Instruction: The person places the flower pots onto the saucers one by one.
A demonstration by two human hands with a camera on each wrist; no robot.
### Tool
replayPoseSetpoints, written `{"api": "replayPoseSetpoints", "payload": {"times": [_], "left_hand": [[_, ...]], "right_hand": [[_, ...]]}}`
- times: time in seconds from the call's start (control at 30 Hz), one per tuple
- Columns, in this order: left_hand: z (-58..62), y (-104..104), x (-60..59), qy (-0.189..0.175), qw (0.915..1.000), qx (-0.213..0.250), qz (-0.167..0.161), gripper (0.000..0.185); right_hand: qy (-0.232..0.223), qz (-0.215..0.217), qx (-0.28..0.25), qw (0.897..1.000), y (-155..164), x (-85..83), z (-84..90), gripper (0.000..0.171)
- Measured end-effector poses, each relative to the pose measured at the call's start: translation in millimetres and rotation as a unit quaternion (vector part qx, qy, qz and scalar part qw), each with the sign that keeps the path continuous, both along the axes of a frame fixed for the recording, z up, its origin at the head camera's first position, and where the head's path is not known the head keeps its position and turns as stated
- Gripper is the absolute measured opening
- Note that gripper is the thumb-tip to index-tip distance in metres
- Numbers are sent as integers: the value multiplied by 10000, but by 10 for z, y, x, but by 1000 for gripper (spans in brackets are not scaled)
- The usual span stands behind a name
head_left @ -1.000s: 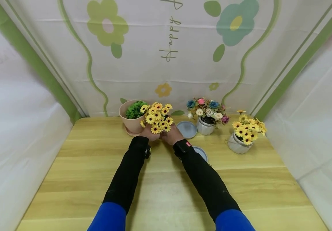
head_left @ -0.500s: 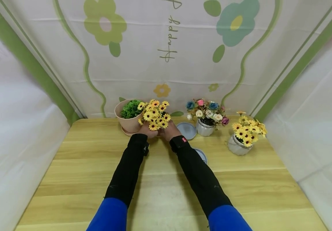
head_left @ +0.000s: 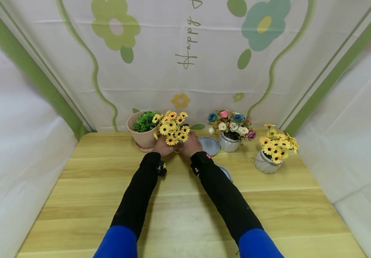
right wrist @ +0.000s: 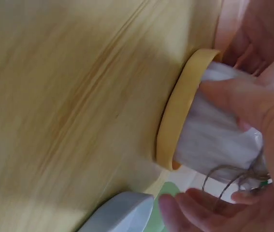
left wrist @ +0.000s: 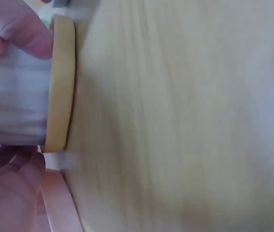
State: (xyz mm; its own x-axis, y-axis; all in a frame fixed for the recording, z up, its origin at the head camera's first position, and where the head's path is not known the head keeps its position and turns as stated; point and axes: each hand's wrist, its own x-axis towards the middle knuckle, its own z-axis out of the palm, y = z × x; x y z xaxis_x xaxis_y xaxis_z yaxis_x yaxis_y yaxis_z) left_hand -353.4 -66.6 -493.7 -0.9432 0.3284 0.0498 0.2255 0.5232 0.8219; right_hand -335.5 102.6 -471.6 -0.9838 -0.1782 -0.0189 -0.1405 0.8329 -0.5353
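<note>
Left hand: the left hand (head_left: 163, 146) is wrapped round the near-left side of the white ribbed pot (left wrist: 13, 96), thumb over the top of it in the left wrist view.
Right hand: the right hand (head_left: 190, 144) cups the other side, fingers curled round the ribbed wall, so the pot is clamped between both hands.
Where the pot is: at the far middle of the wooden table (head_left: 185, 200), just beside the pink pot (head_left: 141, 134); its yellow base ring (right wrist: 178, 108) looks tilted, one edge on the wood (whether the rest is lifted I cannot tell).
Risk, tipping: the yellow daisies (head_left: 172, 128) make it top-heavy, so a loose hold on a tilted base could roll it over.
Risk, neighbour: the pink pot sits touching or nearly touching the left hand; a nudge leftward could knock it on its saucer.
Risk, saucers: the grey saucer (head_left: 208, 145) lies just right of the right hand, and a second one (head_left: 225, 172) hides partly under the right forearm; a sweeping sleeve could drag either.
Held pot holds: yellow daisies, with twine at the neck in the right wrist view.
Pink pot holds: a green leafy clump (head_left: 145, 122).
Middle white pot (head_left: 229, 142) holds: mixed roses, blue, pink and cream.
Right white pot (head_left: 266, 162) holds: more yellow daisies.
</note>
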Motion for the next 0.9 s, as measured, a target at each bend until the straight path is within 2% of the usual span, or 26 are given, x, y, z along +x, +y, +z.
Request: {"api": "replayPoseSetpoints", "payload": {"times": [0.07,0.23,0.37,0.5,0.6,0.67,0.77,0.9], "left_hand": [[-3,-3,29,40,9998,178,31,88],[3,-17,144,68,9989,467,77,104],[23,-36,311,425,9972,611,92,113],[60,1,543,570,9960,612,324,116],[77,52,754,202,9967,421,659,112],[77,95,884,-139,9962,301,810,106],[70,166,1033,-554,9947,310,811,97],[35,283,1109,-613,9958,366,579,93]], "right_hand": [[25,-16,-98,9999,12,38,21,77],[-186,-78,-584,9981,90,206,66,98],[-233,181,-728,9969,217,371,70,105],[-655,207,-757,9948,432,572,132,111],[-1008,36,-936,9905,628,739,186,115],[-1004,-74,-1050,9894,778,841,200,116],[-931,-345,-1059,9894,1009,982,198,118],[-1024,-761,-958,9872,1295,1098,147,121]]}}
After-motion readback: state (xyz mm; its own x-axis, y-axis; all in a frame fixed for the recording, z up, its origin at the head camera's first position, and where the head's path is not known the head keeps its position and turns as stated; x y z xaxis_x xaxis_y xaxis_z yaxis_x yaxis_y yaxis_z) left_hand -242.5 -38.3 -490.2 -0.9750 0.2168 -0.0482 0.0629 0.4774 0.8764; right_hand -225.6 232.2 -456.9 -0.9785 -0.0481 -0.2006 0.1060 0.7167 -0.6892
